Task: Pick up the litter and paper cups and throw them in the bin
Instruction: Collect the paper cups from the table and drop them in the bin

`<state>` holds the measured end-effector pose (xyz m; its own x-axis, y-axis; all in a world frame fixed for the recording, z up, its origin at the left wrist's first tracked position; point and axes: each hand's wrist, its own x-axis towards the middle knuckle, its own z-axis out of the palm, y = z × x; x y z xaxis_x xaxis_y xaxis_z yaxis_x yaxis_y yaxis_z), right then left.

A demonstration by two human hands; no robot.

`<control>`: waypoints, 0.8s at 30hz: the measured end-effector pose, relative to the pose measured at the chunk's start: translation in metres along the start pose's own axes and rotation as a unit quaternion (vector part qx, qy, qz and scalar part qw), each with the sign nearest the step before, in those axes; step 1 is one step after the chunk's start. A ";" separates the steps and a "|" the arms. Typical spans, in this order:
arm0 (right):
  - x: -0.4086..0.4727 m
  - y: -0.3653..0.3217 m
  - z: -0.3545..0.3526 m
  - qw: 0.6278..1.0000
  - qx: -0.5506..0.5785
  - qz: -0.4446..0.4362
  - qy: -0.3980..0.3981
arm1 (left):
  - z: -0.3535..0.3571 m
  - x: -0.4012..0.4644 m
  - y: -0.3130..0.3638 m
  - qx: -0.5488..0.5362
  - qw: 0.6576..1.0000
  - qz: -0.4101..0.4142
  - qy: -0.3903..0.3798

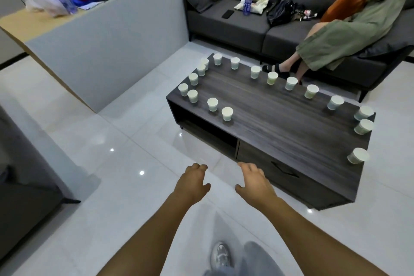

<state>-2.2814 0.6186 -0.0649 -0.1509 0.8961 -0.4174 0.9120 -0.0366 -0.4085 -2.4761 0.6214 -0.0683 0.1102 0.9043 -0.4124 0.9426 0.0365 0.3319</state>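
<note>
From the head camera, the paper cups (227,113) all stand upright around the worktop (280,123) edges, none collected. No bin is in view. Left hand (193,182) and right hand (255,182) hover empty, fingers relaxed, near the worktop's near side.

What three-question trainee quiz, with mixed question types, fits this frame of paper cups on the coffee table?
1. True or false: the left hand holds one of the white paper cups.
2. The cups stand on: A) the grey fabric sofa B) the dark wood-grain coffee table C) the white tiled floor.
3. Fill in: the clear plastic bottle with a blue label stands on the ____.

Key: 1 false, and the right hand is empty too; 2 B; 3 sofa.
</note>
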 end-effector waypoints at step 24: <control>0.359 -0.023 -0.110 0.994 0.030 0.074 -0.072 | -0.133 0.363 -0.039 -0.020 0.998 -0.014 -0.052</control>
<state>-2.3148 0.9898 -0.1164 -0.0733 0.8064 -0.5868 0.9050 -0.1934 -0.3788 -2.5143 1.0049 -0.1182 0.1184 0.8533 -0.5078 0.9325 0.0801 0.3521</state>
